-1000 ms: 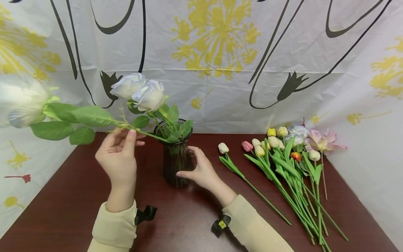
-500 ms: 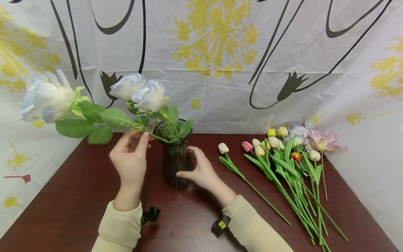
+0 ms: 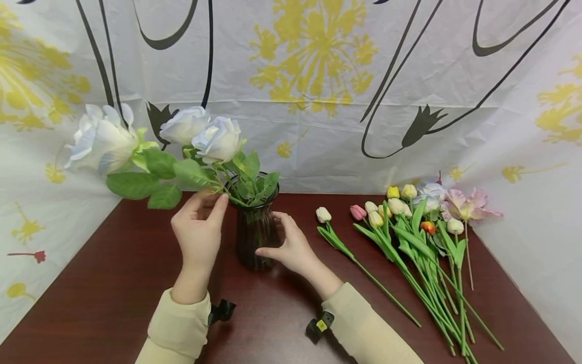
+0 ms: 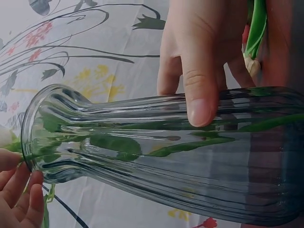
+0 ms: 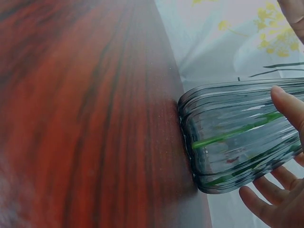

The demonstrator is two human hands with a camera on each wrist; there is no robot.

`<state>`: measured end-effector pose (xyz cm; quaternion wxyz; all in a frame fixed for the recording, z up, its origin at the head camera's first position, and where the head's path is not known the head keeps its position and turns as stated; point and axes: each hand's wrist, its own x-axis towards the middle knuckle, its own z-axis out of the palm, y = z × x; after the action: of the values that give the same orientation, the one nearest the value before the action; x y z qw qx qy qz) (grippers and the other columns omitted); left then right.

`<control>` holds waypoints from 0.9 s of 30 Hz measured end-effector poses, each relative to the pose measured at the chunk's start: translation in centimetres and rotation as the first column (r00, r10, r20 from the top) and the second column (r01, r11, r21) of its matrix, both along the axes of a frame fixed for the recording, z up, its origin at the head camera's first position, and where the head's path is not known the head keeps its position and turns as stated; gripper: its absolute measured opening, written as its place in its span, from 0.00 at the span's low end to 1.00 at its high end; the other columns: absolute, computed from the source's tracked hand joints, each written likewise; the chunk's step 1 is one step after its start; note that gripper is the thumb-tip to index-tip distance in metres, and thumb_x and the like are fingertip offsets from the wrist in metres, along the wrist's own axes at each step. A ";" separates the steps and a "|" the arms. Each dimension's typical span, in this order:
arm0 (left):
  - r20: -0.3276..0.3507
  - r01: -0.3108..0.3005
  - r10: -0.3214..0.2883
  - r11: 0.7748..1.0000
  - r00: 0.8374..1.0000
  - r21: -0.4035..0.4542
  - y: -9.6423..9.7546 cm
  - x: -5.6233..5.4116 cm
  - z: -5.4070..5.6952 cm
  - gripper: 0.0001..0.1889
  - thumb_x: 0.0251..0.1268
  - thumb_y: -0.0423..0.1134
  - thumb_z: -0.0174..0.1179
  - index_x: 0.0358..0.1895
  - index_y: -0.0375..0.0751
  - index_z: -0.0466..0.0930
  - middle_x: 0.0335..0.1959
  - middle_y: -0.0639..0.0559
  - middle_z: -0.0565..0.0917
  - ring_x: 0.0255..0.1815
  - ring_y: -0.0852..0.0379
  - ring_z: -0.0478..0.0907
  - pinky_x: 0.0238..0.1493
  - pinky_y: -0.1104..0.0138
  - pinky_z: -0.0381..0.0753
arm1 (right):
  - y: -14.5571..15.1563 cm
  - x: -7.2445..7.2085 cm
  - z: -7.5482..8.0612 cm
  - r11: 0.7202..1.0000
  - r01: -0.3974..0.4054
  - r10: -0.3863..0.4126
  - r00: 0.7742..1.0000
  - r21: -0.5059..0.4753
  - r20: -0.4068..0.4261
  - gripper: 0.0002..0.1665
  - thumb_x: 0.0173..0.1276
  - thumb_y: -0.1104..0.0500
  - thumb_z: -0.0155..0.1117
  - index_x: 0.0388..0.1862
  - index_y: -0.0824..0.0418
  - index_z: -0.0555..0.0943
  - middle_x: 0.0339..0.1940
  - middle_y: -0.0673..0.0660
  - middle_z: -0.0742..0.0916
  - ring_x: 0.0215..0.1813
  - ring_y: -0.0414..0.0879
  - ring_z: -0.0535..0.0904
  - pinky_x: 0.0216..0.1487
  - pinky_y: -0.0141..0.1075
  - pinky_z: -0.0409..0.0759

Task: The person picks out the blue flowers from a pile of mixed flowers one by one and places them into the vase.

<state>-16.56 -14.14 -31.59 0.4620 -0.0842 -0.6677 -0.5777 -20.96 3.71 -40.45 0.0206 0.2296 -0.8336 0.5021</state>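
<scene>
My left hand (image 3: 200, 230) pinches the stem of a pale blue-white rose (image 3: 103, 140) at the rim of a dark ribbed glass vase (image 3: 249, 240). That rose leans far to the left, its leaves beside the rim. Two other pale blue roses (image 3: 217, 140) stand in the vase, tilted left. My right hand (image 3: 293, 247) grips the vase's right side, thumb in front and fingers behind. In the left wrist view the right thumb (image 4: 199, 107) presses the glass (image 4: 161, 185). Green stems (image 5: 228, 135) show through the vase's lower part in the right wrist view.
A white tulip (image 3: 323, 215) lies alone right of the vase on the dark red-brown table (image 3: 273, 323). Farther right is a pile of tulips (image 3: 423, 268), with a pale blue bloom (image 3: 429, 194) and a pink flower (image 3: 468, 205). A patterned sheet (image 3: 318, 146) hangs behind.
My left hand has moved right to the vase rim, carrying the rose rightward with its stem sliding into the vase. The right hand and vase have stayed put.
</scene>
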 end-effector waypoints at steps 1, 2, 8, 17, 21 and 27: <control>0.018 0.003 -0.003 1.000 1.000 -0.009 0.0 0.0 0.0 0.03 0.56 0.27 0.68 0.31 0.30 0.84 0.27 0.42 0.84 0.23 0.64 0.77 0.26 0.75 0.75 | 0.0 0.0 0.0 1.000 -0.001 0.001 1.000 -0.001 -0.001 0.51 0.49 0.51 0.81 0.69 0.57 0.63 0.58 0.55 0.74 0.57 0.49 0.73 0.56 0.43 0.74; 0.031 0.006 -0.005 1.000 0.999 -0.018 0.0 0.0 -0.1 0.03 0.56 0.28 0.68 0.31 0.30 0.84 0.27 0.42 0.84 0.23 0.63 0.77 0.26 0.75 0.75 | 0.0 0.0 0.0 1.000 -0.003 0.003 1.000 -0.001 -0.001 0.51 0.49 0.51 0.81 0.69 0.57 0.63 0.58 0.55 0.74 0.57 0.49 0.73 0.56 0.43 0.74; 0.051 0.057 -0.055 0.997 0.997 -0.045 0.0 0.0 -0.1 0.02 0.57 0.26 0.67 0.32 0.31 0.84 0.30 0.44 0.84 0.30 0.61 0.79 0.31 0.73 0.77 | 0.0 -0.1 0.0 1.000 -0.004 0.003 1.000 -0.003 -0.009 0.51 0.48 0.52 0.81 0.68 0.57 0.64 0.58 0.56 0.74 0.58 0.50 0.73 0.56 0.44 0.74; 0.039 0.092 -0.087 0.987 0.995 -0.134 0.3 0.1 -0.1 0.04 0.60 0.26 0.64 0.37 0.32 0.84 0.39 0.44 0.83 0.43 0.58 0.76 0.35 0.70 0.72 | 0.0 0.0 0.0 1.000 0.002 -0.002 1.000 0.007 -0.001 0.51 0.49 0.52 0.80 0.69 0.57 0.63 0.58 0.56 0.73 0.58 0.50 0.73 0.57 0.43 0.73; 0.016 0.071 -0.070 0.979 0.997 -0.193 0.3 -0.1 -0.3 0.03 0.60 0.26 0.64 0.34 0.33 0.86 0.41 0.45 0.82 0.45 0.55 0.75 0.43 0.67 0.72 | 0.0 0.0 -0.1 1.000 0.001 -0.001 1.000 0.005 -0.004 0.51 0.49 0.52 0.80 0.69 0.57 0.63 0.58 0.56 0.73 0.58 0.49 0.73 0.57 0.42 0.73; -0.016 0.045 -0.051 0.958 0.999 -0.283 0.1 -0.2 -0.5 0.06 0.62 0.26 0.61 0.33 0.36 0.87 0.42 0.46 0.82 0.47 0.53 0.76 0.49 0.62 0.72 | -0.1 -0.1 -0.2 1.000 0.003 -0.003 1.000 0.009 -0.004 0.51 0.49 0.52 0.80 0.69 0.57 0.63 0.59 0.56 0.73 0.58 0.50 0.73 0.57 0.43 0.73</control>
<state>-16.79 -14.04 -32.07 0.4388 -0.1721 -0.7355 -0.4866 -21.01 3.66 -40.60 0.0220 0.2292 -0.8362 0.4978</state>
